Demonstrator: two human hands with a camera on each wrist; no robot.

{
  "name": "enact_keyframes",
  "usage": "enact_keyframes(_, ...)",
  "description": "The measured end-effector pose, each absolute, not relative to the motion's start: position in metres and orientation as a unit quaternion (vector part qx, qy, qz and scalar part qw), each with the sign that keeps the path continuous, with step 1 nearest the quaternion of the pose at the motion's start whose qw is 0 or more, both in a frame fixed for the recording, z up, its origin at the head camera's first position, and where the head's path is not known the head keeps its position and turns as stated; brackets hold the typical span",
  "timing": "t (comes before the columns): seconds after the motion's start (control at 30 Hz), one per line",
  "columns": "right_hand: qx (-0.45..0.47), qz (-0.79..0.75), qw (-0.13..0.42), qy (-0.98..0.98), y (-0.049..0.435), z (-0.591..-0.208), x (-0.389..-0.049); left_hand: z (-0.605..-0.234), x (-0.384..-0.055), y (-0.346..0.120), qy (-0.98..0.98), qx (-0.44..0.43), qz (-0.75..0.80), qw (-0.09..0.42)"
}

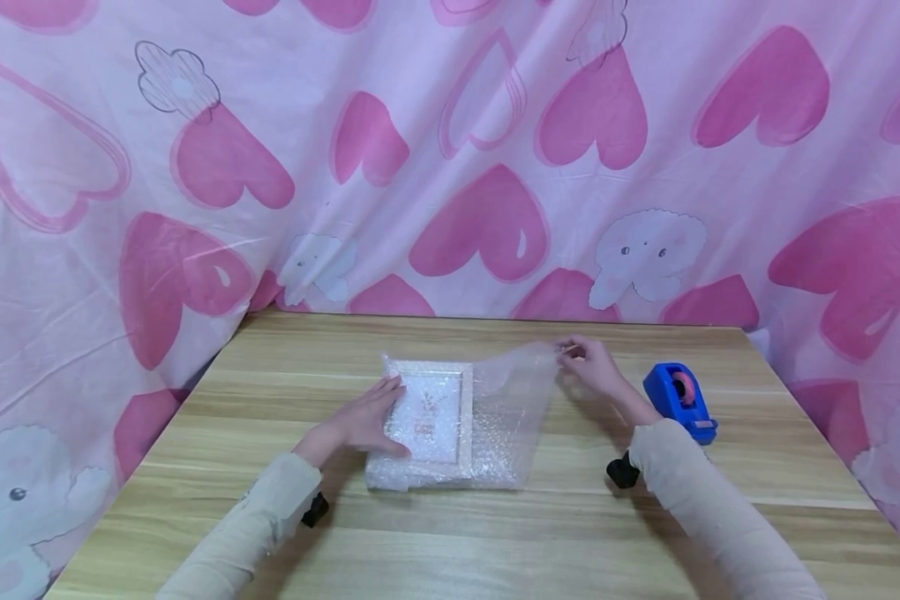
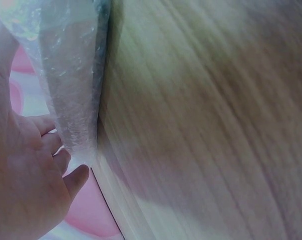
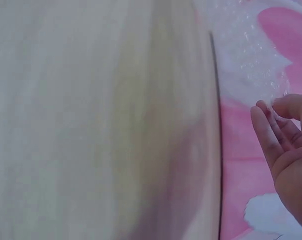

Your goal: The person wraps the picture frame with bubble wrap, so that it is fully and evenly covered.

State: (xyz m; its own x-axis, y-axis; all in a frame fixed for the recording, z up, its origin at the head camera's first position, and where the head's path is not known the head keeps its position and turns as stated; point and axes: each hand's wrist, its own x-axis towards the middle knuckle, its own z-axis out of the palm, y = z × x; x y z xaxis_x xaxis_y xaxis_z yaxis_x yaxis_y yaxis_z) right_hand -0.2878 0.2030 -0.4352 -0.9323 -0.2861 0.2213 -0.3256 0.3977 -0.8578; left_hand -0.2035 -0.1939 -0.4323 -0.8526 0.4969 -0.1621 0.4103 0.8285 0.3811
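A pale picture frame (image 1: 466,417) with a small plant print lies on the table, with bubble wrap (image 1: 506,425) over and under it. My left hand (image 1: 362,421) rests on the frame's left side, thumb and fingers spread over the wrapped edge. In the left wrist view the wrapped side of the frame (image 2: 71,80) stands beside the left hand (image 2: 31,170). My right hand (image 1: 594,367) pinches the far right corner of the bubble wrap, which is lifted off the table. The right wrist view shows thumb and fingertips of the right hand (image 3: 290,145) closed on the sheet's edge (image 3: 255,60).
A blue tape dispenser (image 1: 678,402) with a pink roll stands on the table just right of my right forearm. The wooden table (image 1: 435,542) ends at the back against a pink heart-patterned curtain (image 1: 480,225), which also hangs at both sides.
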Motion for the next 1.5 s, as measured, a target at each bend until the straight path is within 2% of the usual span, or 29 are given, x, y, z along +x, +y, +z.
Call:
enact_keyframes(0.1,0.194,0.542,0.029,-0.817,0.193,-0.426,-0.288,-0.431,-0.203,-0.194,0.948,0.239,0.169,0.128)
enact_keyframes(0.3,0.182,0.615,0.006,-0.768,0.173,-0.411,-0.285,-0.43,-0.202,-0.195,0.948,0.235,0.17,0.129)
enact_keyframes(0.53,0.17,0.658,0.005,-0.734,0.154,-0.407,-0.282,-0.431,-0.202,-0.194,0.948,0.237,0.167,0.131)
enact_keyframes(0.87,0.126,0.703,-0.031,-0.699,0.142,-0.417,-0.281,-0.432,-0.202,-0.194,0.95,0.233,0.163,0.131)
enact_keyframes(1.27,0.044,0.622,-0.01,-0.781,0.14,-0.433,-0.278,-0.433,-0.202,-0.194,0.947,0.234,0.176,0.131)
enact_keyframes(1.5,-0.03,0.675,-0.065,-0.735,0.142,-0.445,-0.273,-0.435,-0.203,-0.194,0.948,0.231,0.174,0.129)
